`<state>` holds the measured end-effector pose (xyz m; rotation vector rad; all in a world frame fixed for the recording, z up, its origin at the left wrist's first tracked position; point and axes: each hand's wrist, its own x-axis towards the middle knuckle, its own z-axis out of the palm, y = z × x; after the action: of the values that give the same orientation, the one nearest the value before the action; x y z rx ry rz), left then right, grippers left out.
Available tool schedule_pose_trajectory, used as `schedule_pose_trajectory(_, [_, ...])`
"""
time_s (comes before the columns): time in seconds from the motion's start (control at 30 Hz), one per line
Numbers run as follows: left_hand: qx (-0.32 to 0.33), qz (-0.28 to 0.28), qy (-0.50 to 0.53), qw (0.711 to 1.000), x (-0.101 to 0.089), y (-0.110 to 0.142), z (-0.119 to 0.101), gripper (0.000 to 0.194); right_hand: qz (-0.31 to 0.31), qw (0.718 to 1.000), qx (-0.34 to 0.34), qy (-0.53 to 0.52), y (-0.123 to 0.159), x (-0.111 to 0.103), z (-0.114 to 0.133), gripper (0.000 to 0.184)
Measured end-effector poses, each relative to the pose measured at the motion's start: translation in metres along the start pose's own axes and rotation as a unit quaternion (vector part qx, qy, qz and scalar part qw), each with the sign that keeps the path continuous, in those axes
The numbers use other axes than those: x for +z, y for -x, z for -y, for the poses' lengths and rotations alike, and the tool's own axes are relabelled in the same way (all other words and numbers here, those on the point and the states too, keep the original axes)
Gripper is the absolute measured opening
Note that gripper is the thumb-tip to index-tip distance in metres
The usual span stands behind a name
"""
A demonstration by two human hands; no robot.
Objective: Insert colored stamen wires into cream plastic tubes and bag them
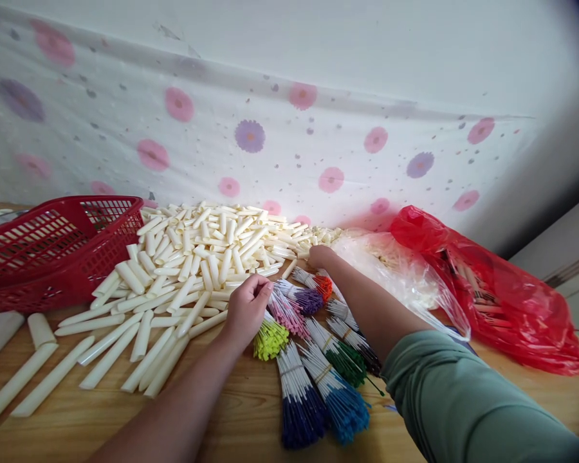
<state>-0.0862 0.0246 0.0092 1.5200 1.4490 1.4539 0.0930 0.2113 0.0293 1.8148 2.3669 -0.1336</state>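
My left hand (248, 310) is closed, thumb pressed to curled fingers, beside bundles of thin white sticks with coloured ends. What it holds, if anything, is hidden. Nearest to it are a yellow-green bundle (270, 339) and a pink bundle (288, 314). Farther back, my right hand (321, 256) reaches to a heap of small cream pieces (324, 238); its fingers are out of sight. A large pile of cream plastic tubes (207, 251) spreads to the left of both hands. Dark blue (302, 411), light blue (342, 402) and green (345, 360) bundles lie nearer me.
At the left stands a red plastic basket (67, 276). To the right lie a clear plastic bag (395, 257) and a red plastic bag (511, 308) with pinkish pieces inside. A flowered plastic sheet (270, 161) covers the wall behind the wooden table (241, 411).
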Motion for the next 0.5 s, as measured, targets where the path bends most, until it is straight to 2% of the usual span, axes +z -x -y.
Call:
schedule_pose_trajectory(0.13, [-0.005, -0.008, 0.006, 1.000, -0.002, -0.002, 0.001, 0.022, 0.004, 1.000, 0.001, -0.022, 0.011, -0.016, 0.012, 0.032])
schedule_pose_trajectory(0.23, [-0.009, -0.002, 0.027, 1.000, -0.001, -0.002, 0.000, 0.022, -0.020, 0.998, -0.023, -0.052, 0.035, -0.031, 0.020, 0.032])
schedule_pose_trajectory(0.37, [-0.001, 0.056, 0.053, 0.997, 0.009, 0.009, -0.009, 0.037, -0.068, 0.988, -0.101, -0.095, 0.104, -0.027, 0.038, 0.025])
schedule_pose_trajectory(0.43, [0.001, 0.076, 0.053, 0.996, 0.018, 0.021, -0.017, 0.034, -0.094, 0.981, -0.134, -0.100, 0.146, -0.014, 0.050, 0.021])
schedule_pose_trajectory(0.5, [-0.004, 0.073, 0.049, 0.996, 0.027, 0.034, -0.024, 0.027, -0.109, 0.979, -0.136, -0.108, 0.182, -0.001, 0.059, 0.022])
